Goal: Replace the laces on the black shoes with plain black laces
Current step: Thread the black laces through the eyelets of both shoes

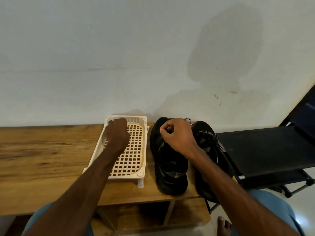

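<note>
Two black shoes stand side by side on the wooden bench, toes toward the wall: the left shoe and the right shoe. A black-and-white speckled lace shows at their toes. My right hand hovers over the front of the left shoe, thumb and forefinger pinching at its lace. My left hand reaches into the far end of a cream plastic basket, its back toward me and its fingers curled down out of sight. No plain black lace is visible in the basket.
The basket stands on short legs, left of the shoes. A white wall rises right behind the bench. A black folding chair stands close on the right, beside the right shoe. My bare foot rests on the floor below.
</note>
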`<act>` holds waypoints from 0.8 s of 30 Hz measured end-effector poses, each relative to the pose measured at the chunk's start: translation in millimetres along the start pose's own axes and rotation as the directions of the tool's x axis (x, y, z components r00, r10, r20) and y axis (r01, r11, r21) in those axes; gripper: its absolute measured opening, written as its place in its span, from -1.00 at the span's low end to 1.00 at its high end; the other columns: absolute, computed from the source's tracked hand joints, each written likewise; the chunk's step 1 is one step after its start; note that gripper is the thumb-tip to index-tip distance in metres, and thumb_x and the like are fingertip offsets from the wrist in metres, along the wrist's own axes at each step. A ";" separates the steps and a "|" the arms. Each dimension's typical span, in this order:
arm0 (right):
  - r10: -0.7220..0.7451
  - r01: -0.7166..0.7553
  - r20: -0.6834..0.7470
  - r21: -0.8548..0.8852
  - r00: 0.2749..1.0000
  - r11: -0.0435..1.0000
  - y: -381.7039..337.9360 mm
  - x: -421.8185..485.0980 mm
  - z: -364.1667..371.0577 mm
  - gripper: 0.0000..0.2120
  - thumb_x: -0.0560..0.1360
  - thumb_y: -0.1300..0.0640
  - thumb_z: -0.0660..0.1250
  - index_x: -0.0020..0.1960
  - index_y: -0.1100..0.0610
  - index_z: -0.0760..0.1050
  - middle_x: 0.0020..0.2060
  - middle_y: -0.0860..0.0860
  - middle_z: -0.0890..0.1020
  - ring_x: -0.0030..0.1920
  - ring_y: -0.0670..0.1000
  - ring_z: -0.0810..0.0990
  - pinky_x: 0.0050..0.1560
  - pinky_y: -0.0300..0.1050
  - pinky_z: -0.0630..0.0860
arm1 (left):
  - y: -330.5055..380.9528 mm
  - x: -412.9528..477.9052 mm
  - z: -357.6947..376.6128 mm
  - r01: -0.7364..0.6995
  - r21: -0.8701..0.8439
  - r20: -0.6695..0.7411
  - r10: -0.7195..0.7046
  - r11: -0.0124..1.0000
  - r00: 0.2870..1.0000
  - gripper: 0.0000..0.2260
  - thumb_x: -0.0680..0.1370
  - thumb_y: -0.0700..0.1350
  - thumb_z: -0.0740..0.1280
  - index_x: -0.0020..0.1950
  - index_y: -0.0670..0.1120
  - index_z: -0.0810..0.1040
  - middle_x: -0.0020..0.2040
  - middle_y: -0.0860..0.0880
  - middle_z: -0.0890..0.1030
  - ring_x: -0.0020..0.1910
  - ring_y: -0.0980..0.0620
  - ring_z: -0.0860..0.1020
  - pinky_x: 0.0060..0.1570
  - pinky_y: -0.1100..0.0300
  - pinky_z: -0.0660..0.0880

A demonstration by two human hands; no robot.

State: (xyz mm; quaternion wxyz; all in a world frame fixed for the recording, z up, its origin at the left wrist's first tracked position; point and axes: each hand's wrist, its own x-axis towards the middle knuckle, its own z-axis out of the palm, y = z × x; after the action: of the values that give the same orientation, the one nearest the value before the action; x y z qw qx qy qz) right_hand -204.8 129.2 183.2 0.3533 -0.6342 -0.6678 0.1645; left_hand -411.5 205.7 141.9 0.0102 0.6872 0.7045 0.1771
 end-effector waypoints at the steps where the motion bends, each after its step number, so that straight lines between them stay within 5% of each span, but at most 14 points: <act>1: -0.010 0.011 -0.010 0.006 1.000 1.000 -0.6 0.6 -0.9 -0.91 0.55 0.18 0.42 -0.05 0.08 0.71 -0.25 -0.14 0.68 -0.29 -0.21 0.64 -0.32 -0.54 0.46 | 3.5 -1.4 0.6 0.004 -0.020 -0.017 -0.004 1.000 1.000 -0.84 0.56 -0.19 0.37 0.13 -0.18 0.56 0.07 -0.18 0.65 0.10 -0.19 0.59 0.08 -0.07 0.53; 4: -0.031 0.032 -0.041 0.030 0.999 0.999 0.5 2.3 -7.0 -0.92 0.54 0.18 0.44 -0.06 0.09 0.72 -0.29 -0.19 0.63 -0.26 -0.25 0.63 -0.28 -0.56 0.45 | 20.8 -5.8 -0.3 -0.012 -0.130 -0.104 -0.002 0.991 0.995 -0.80 0.57 -0.16 0.35 0.15 -0.22 0.57 0.04 -0.19 0.67 0.06 -0.18 0.61 0.08 -0.07 0.56; 6: -0.045 0.049 -0.070 0.049 0.997 0.998 3.8 3.9 -12.9 -0.93 0.53 0.17 0.45 -0.07 0.07 0.72 -0.30 -0.24 0.61 -0.18 -0.34 0.61 -0.25 -0.58 0.44 | 37.2 -9.7 -8.4 -0.035 -0.355 -0.155 -0.021 0.934 0.988 -0.82 0.58 -0.16 0.35 0.14 -0.19 0.59 0.02 -0.15 0.68 0.03 -0.09 0.62 0.04 0.03 0.58; 9: -0.044 0.058 -0.094 0.151 0.995 0.987 6.4 7.0 -24.1 -0.87 0.50 0.10 0.50 0.04 0.03 0.71 -0.18 -0.21 0.69 -0.14 -0.30 0.64 -0.16 -0.51 0.50 | 63.4 -15.5 -33.7 -0.071 -0.704 -0.092 0.007 0.706 0.996 -0.91 0.56 -0.18 0.38 0.05 -0.07 0.64 -0.10 0.02 0.70 -0.15 0.22 0.65 -0.21 0.41 0.56; 13: -0.083 0.067 0.020 0.416 0.996 0.907 5.7 6.5 -44.1 -0.69 0.55 0.04 0.48 0.27 0.07 0.64 0.08 -0.09 0.73 0.11 -0.13 0.69 0.19 -0.15 0.61 | 92.6 -26.7 -65.3 -0.030 -0.928 0.058 0.223 0.372 0.973 -0.90 0.59 -0.20 0.39 0.03 -0.10 0.70 -0.17 -0.01 0.74 -0.13 0.10 0.72 -0.12 0.27 0.63; 18: -0.034 -0.008 0.060 0.588 0.998 0.809 19.1 -0.5 -72.0 -0.77 0.57 0.13 0.45 0.21 0.15 0.66 -0.04 0.04 0.77 -0.06 0.08 0.77 -0.09 0.07 0.72 | 119.2 -41.1 -73.5 -0.069 -0.936 0.022 0.253 0.344 0.967 -0.92 0.55 -0.11 0.48 0.03 -0.06 0.70 -0.17 -0.02 0.74 -0.21 0.00 0.72 -0.28 0.23 0.60; 24: 0.062 -0.098 0.079 0.630 0.995 0.771 40.5 -8.6 -95.8 -0.88 0.57 0.23 0.45 0.10 0.14 0.67 -0.13 0.09 0.77 -0.20 0.10 0.77 -0.32 -0.20 0.65 | 128.7 -41.2 -64.4 -0.079 -0.896 0.074 0.321 0.438 0.944 -0.85 0.51 -0.08 0.53 0.06 -0.03 0.70 -0.15 0.01 0.75 -0.18 0.03 0.73 -0.27 0.20 0.63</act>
State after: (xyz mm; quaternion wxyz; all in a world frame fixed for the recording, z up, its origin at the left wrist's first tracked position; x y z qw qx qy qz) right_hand -110.5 104.8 220.6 0.5204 -0.5017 -0.5554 0.4111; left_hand -301.7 149.6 226.8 0.4249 0.6764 0.4171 0.4335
